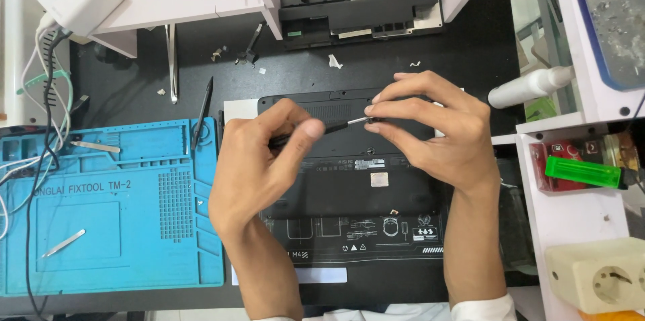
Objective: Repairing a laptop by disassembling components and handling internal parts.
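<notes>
Both forearms enter from the near edge, bare to the wrist, with a pale sleeve cuff showing at the right one. Left hand (259, 153): rises from near centre, angled slightly to the left, back of hand toward camera, fingers curled in, thumb (302, 134) stretched rightward and pressed against the index finger in a pinch grip. Right hand (440, 129): forearm roughly vertical, wrist bent so the hand leans left; fingers (396, 107) extended leftward, thumb and first fingers closing together at their tips. The two hands sit close, fingertips nearly meeting, not touching.
</notes>
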